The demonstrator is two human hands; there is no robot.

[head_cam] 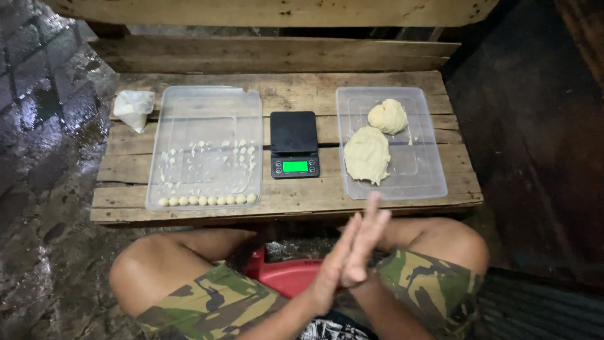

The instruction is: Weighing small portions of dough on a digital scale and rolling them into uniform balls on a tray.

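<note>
A white plastic bag (pixel 134 108) lies at the upper left of the wooden tabletop (pixel 289 91), just beside the left tray. A black digital scale (pixel 294 144) with a green-lit display sits at centre. A red stool (pixel 283 272) shows low in the frame, and wet dark paving (pixel 44 138) fills the left side.

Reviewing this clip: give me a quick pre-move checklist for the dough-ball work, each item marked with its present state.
1. Scale switched on: ok, its display glows green.
2. Scale platform free: ok, nothing on it.
3. Dough lumps available: ok, two lie in the right tray.
4. Left tray has room: ok, one row of balls along its near edge.
5. Left hand and right hand free: cannot tell, palms pressed together.
6. White bag contents: cannot tell.
</note>
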